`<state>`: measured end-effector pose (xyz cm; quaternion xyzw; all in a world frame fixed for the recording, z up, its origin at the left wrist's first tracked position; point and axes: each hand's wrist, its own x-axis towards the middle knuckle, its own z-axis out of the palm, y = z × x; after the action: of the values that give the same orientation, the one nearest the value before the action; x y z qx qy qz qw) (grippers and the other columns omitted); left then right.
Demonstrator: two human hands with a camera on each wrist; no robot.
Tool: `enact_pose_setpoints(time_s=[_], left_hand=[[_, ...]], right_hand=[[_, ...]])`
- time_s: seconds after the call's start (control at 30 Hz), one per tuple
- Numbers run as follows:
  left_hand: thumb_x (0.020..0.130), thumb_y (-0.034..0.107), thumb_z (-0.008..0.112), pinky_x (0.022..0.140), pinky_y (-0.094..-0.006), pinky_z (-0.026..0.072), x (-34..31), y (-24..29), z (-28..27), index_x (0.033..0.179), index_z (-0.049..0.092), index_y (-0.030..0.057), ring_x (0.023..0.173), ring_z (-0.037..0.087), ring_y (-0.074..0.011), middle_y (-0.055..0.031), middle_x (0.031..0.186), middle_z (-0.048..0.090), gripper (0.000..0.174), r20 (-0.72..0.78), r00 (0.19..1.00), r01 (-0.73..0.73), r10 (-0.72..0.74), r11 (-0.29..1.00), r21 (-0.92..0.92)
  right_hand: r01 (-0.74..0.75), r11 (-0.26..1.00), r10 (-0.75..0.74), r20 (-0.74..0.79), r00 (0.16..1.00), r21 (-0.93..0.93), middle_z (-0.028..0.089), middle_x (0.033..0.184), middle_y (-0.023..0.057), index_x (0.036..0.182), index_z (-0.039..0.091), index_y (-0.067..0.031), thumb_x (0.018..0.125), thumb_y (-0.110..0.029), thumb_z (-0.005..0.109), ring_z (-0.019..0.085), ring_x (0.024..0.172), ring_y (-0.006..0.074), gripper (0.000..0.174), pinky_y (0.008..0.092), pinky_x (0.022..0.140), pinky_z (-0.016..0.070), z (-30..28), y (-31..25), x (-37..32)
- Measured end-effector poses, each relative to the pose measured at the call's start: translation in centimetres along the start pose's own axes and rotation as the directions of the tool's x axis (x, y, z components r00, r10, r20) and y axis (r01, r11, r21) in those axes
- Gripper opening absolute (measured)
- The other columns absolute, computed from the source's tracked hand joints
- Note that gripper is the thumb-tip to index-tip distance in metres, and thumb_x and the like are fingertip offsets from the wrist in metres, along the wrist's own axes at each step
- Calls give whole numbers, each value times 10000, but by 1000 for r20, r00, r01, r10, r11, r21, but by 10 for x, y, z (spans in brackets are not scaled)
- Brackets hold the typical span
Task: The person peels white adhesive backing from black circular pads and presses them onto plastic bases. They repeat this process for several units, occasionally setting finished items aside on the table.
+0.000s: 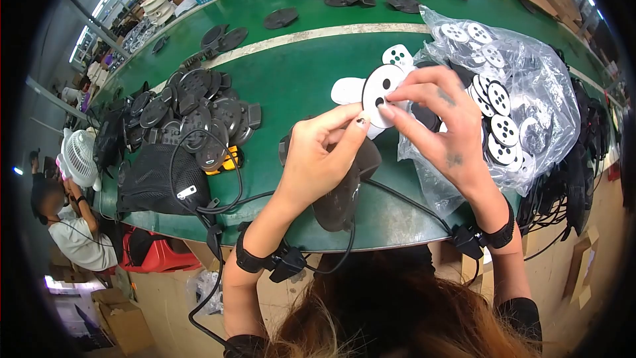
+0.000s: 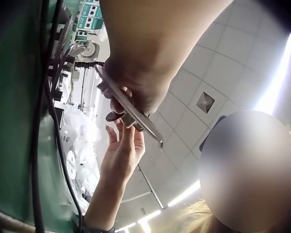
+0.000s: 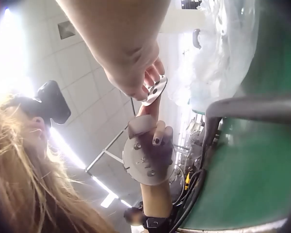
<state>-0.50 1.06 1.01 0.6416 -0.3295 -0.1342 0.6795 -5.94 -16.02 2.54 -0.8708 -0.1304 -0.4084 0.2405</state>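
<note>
Fluorescent tubes (image 2: 280, 73) blaze above the green worktable (image 1: 285, 93), its edge bowing fisheye-style, clear plastic bag (image 1: 544, 86) glinting on top!

Two hands (image 1: 318, 158), two wrist straps (image 1: 246, 252), one held white disc (image 1: 371, 91), one held dark disc (image 1: 335, 207)! One clear bag (image 1: 560, 109) on the table (image 1: 281, 79), one white fan (image 1: 81, 159) beside it.

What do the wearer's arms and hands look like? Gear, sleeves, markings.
Short black fabric sleeves; black wrist straps carrying boxy black camera units with black cables. Right hand: dark tattoo-like marks on the back. Left hand: dark nail marking.
</note>
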Motion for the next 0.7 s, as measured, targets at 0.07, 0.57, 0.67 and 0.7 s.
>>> enact_pose_setpoints(time_s=[0.07,0.57,0.67,0.7], left_hand=[[878,73,518,481,-133,326,-1,0,0,1063,578,-47,592,447,12,1,792,597,228,-35,998,-43,43,999,9],[783,-16,558,453,-239,396,-4,-2,10,964,607,-63,464,525,-121,-117,570,531,193,-25,892,-341,452,707,620],[774,-23,562,454,-242,400,-5,-4,10,954,608,-63,459,532,-146,-121,576,541,189,10,859,-387,513,635,669],[762,-27,573,452,-249,404,-6,-4,10,931,610,-63,459,543,-178,-135,589,556,177,21,863,-379,504,620,687]], right_hand=[[-89,977,82,45,996,192,571,860,80,835,630,-51,689,-85,697,591,762,232,165,292,639,481,5,-3,-3],[-48,964,36,52,998,261,626,917,131,885,617,9,713,-33,653,621,816,264,180,317,695,513,9,-12,-12],[14,970,-17,13,1000,243,604,922,134,878,597,41,714,-21,635,606,802,277,180,329,676,504,9,-16,-14],[23,967,-24,3,1000,252,602,920,138,882,593,47,714,-19,632,606,799,280,184,329,674,504,10,-16,-15]])
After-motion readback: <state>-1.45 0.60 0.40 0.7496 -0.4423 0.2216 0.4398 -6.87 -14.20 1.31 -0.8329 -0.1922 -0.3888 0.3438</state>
